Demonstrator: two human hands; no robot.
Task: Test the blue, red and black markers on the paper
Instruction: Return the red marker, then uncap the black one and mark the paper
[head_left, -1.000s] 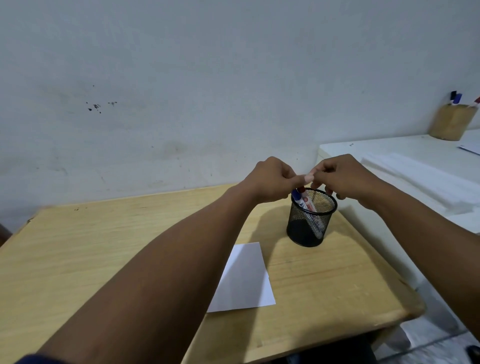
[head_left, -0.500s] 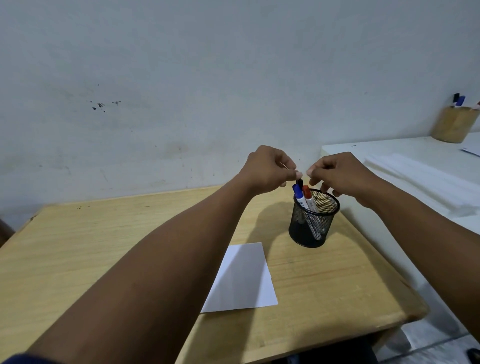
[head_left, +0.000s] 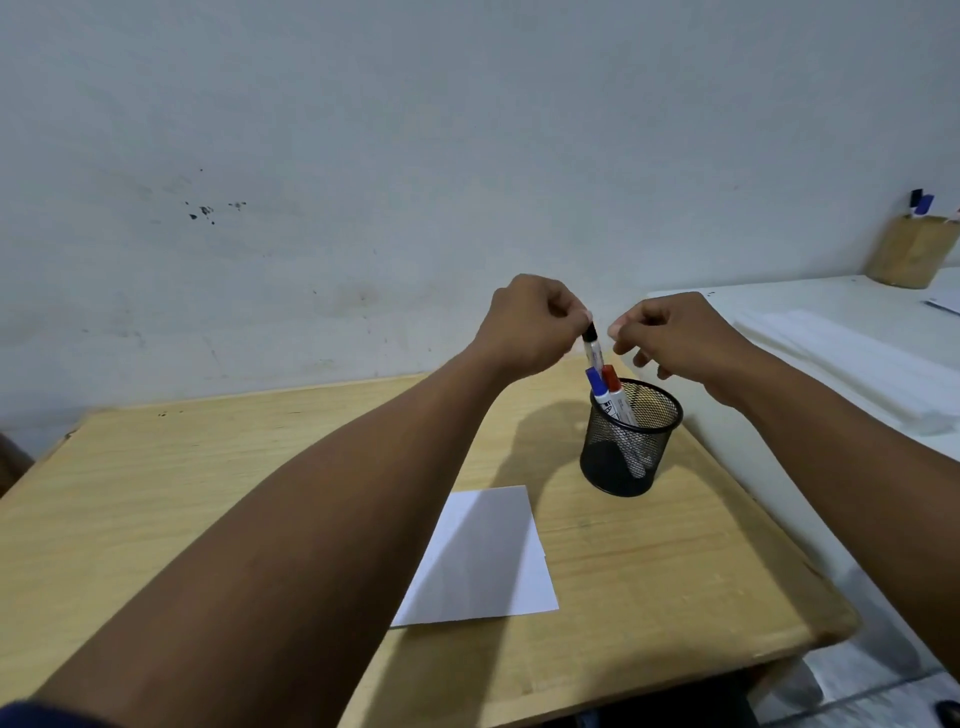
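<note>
Head view shows the left hand pinching the black marker by its cap end, above the mesh cup where the blue marker and red marker stand; the right hand hovers just beside, fingers curled on nothing. Held only by the cap, the marker could slip or pull out of it and drop. A snag on the others could tip the light cup onto the paper.

wall: pale, speckled | wooden table | white counter beside it
</note>
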